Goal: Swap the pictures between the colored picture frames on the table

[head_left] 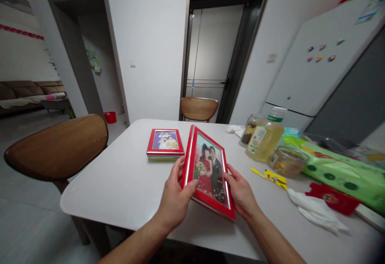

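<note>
Tilted above the white table (120, 192) is a red picture frame (207, 172) with a silver inner edge and a photo of a couple behind it. My left hand (177, 192) grips its left side, thumb on the front and fingers partly hidden behind. On the right edge, my right hand (240, 192) holds it the same way, thumb on the front. A smaller red picture frame (165, 140), with a photo on a purple ground, lies face up farther back, on top of something with a yellow-green edge.
Along the table's right side stand a bottle of yellowish liquid (266, 136), a jar (250, 129), a glass bowl (288, 162), a green package (337, 168), a crumpled tissue (315, 212) and a red packet (332, 198). Wooden chairs stand at the left (57, 146) and far side (199, 109).
</note>
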`<action>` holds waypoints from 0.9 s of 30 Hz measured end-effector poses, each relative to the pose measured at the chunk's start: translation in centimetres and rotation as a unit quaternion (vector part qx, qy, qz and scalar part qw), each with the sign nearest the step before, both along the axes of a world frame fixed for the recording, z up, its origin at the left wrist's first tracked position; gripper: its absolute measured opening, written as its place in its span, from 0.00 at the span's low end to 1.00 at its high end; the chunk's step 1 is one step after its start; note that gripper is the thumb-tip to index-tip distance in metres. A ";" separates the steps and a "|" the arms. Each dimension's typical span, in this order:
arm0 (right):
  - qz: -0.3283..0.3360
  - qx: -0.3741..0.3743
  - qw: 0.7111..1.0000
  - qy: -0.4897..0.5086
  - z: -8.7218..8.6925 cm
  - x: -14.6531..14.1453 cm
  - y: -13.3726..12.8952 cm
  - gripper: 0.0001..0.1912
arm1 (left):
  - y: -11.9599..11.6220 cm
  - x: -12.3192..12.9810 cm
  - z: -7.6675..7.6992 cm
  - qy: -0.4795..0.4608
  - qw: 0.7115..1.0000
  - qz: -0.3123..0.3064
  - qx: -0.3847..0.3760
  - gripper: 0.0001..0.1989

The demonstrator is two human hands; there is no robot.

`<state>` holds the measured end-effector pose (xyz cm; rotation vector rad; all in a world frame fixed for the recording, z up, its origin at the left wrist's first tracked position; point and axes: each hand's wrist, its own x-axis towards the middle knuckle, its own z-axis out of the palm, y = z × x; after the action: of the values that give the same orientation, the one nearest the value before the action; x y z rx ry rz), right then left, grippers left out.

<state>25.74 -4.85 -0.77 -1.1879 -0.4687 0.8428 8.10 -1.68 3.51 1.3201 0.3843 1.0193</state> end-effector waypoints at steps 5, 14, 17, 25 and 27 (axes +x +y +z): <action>-0.050 -0.245 0.902 -0.351 -1.2 7.8 0.7 0.28 | 2.6 4.3 -4.6 0.158 0.987 0.005 0.040 0.23; -0.052 -0.377 0.758 -0.530 -1.9 11.5 2.4 0.21 | 3.6 8.4 -6.0 0.334 0.927 0.091 0.145 0.20; -0.040 -0.392 0.723 -0.568 -2.2 11.7 2.5 0.21 | 3.5 8.4 -5.9 0.339 0.925 0.089 0.145 0.18; -0.051 -0.284 0.650 -0.703 -0.6 6.5 4.9 0.21 | 8.7 3.1 -6.5 0.271 0.946 0.177 0.024 0.22; -0.006 -0.190 0.656 -0.731 0.1 2.7 7.3 0.20 | 10.5 1.4 -6.6 0.239 0.948 0.208 -0.029 0.19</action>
<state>28.41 2.48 -0.70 -2.1295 -1.6357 -0.2945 9.55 8.86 -3.14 1.4609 1.0900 1.0101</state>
